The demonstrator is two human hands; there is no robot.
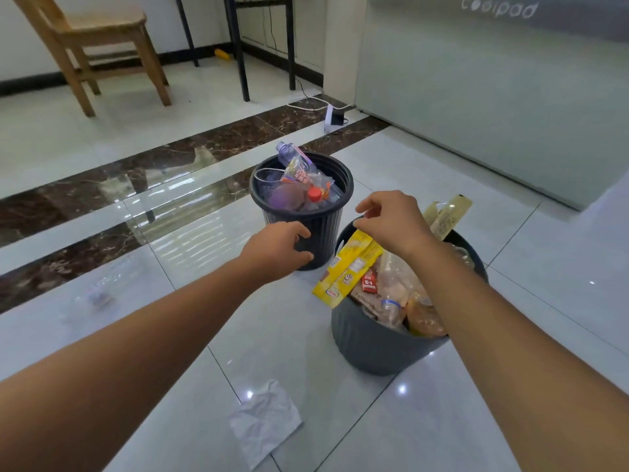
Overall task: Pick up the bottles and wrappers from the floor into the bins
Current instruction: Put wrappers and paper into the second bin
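Your right hand point(391, 223) pinches the top of the yellow wrapper point(347, 270) hanging over the near bin's point(367, 345) rim, your left hand point(275, 250) hovers loosely curled and empty beside the far bin point(325, 229), and crumpled paper point(263, 424) lies on the floor.

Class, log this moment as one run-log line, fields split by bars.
right hand: pinches yellow wrapper over near bin | left hand: empty, by far bin | on floor: crumpled white wrapper
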